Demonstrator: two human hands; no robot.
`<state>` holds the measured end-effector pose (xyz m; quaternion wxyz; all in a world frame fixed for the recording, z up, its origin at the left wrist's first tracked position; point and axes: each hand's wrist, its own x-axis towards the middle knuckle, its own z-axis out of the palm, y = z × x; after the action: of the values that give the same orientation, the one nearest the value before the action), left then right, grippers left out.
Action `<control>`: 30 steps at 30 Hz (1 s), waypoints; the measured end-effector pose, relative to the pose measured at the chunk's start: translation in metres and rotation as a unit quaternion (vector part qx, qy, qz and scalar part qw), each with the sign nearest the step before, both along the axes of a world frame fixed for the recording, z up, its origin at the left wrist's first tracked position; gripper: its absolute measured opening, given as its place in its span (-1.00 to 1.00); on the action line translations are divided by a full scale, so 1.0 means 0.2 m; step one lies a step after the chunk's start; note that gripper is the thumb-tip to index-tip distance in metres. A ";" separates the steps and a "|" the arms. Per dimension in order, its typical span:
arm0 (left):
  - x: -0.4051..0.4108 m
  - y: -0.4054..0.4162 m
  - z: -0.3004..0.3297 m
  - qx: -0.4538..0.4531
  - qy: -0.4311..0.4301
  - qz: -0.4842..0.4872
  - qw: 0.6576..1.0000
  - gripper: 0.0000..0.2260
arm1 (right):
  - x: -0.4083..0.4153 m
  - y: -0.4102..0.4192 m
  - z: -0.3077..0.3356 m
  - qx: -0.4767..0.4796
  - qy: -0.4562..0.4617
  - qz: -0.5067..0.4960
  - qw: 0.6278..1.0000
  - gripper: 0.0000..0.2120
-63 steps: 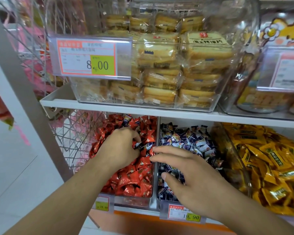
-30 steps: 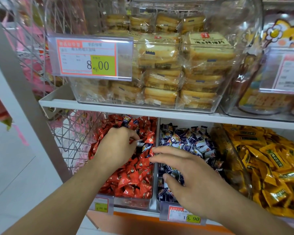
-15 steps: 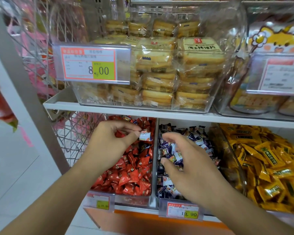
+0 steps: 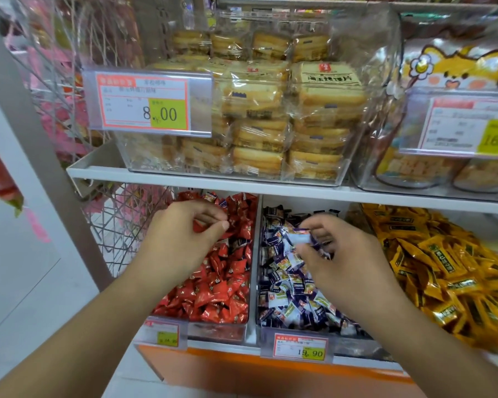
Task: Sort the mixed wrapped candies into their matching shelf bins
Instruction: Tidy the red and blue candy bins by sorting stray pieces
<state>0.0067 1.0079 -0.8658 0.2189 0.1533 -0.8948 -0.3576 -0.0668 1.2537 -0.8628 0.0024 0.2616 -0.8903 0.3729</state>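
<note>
Your right hand pinches a small blue-and-white candy over the middle bin, full of crinkly blue candies. Your left hand is curled over the left bin of shiny red candies; whether it holds anything is unclear. Yellow packets fill the right.

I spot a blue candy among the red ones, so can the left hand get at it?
Probably yes: the left hand hovers over the open red bin, and the blue candy lies on top just below its fingertips, uncovered.
</note>
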 end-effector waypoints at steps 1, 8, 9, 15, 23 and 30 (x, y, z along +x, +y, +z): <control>0.00 -0.02 -0.02 -0.044 -0.032 0.014 0.998 -0.84 | -0.01 0.02 0.00 0.036 0.012 -0.001 0.999 -0.70; -0.06 0.01 -0.10 -0.140 -0.078 -0.059 0.985 -0.72 | 0.03 -0.02 0.00 0.061 0.048 0.076 0.994 -0.60; -0.08 0.03 -0.11 -0.136 -0.087 -0.075 0.984 -0.72 | 0.05 -0.04 0.00 0.059 0.056 0.095 0.992 -0.62; -0.15 0.03 -0.20 -0.132 -0.134 -0.058 0.980 -0.64 | 0.09 -0.09 -0.05 0.073 0.044 0.140 0.986 -0.66; -0.19 0.01 -0.20 -0.111 -0.167 -0.066 0.977 -0.69 | 0.07 -0.10 -0.07 0.080 0.032 0.133 0.987 -0.69; -0.18 0.00 -0.20 -0.035 -0.158 -0.073 0.984 -0.74 | 0.07 -0.09 -0.08 0.083 0.029 0.133 0.987 -0.70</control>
<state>-0.0294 1.0077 -0.9055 0.0534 0.1343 -0.9388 -0.3128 -0.0533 1.2349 -0.8785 -0.0431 0.3880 -0.8749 0.2865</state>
